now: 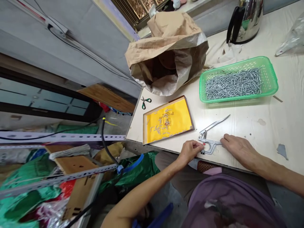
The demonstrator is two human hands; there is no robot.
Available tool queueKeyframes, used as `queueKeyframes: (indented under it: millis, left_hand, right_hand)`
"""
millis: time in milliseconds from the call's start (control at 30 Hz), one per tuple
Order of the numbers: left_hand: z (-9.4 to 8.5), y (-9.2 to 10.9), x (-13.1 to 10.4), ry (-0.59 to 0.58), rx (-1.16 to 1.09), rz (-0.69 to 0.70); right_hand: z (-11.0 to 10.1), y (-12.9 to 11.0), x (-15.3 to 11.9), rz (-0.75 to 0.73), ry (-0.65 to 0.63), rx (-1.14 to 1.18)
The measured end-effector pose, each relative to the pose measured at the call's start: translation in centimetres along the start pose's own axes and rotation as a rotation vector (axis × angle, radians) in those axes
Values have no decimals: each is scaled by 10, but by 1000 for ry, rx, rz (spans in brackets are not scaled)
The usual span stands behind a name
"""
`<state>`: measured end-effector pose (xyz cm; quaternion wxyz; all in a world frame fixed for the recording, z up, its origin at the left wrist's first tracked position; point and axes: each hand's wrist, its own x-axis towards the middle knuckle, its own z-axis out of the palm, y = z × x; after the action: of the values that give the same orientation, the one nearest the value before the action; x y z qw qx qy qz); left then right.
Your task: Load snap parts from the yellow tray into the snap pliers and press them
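Observation:
A pair of silver hand-press pliers point(212, 146) lies near the table's front edge, its levers spread apart and a small spring and a red bit near its jaw. My right hand point(237, 148) holds the end of the lower lever, fingers curled on it. My left hand point(190, 151) is pinched together at the jaw; whatever is between its fingertips is too small to make out. To the left of the pliers lies a shallow tray with a yellow bottom point(155, 133), with small silver pieces scattered in it. Behind the pliers, a green basket point(237, 97) holds many small silver metal pieces.
Green-handled scissors point(145, 102) lie by the table's left edge. A large open paper sack point(166, 44) stands at the back, and a metal kettle point(249, 22) at the back right. A grey scrap point(282, 151) lies at right. Metal shelving point(59, 180) stands left of the table.

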<state>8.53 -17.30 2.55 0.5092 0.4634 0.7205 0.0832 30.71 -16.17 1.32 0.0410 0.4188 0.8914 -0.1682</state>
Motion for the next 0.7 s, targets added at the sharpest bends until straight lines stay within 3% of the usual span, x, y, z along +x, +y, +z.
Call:
queueKeyframes:
  millis: [167, 333, 467, 567, 700]
  left_hand:
    - [-1, 3, 1, -81, 84, -42]
    - [1, 6, 1, -96, 112, -64]
    - [1, 7, 0, -103, 121, -83]
    - [2, 5, -3, -96, 106, -86]
    - [4, -1, -4, -82, 65, -64]
  right_hand:
    - [-2, -1, -1, -23, 16, -38]
    - [7, -1, -4, -70, 152, -82]
    - [6, 1, -4, -90, 137, -82]
    - [0, 10, 0, -119, 149, -54]
    - [-4, 33, 13, -122, 255, -97]
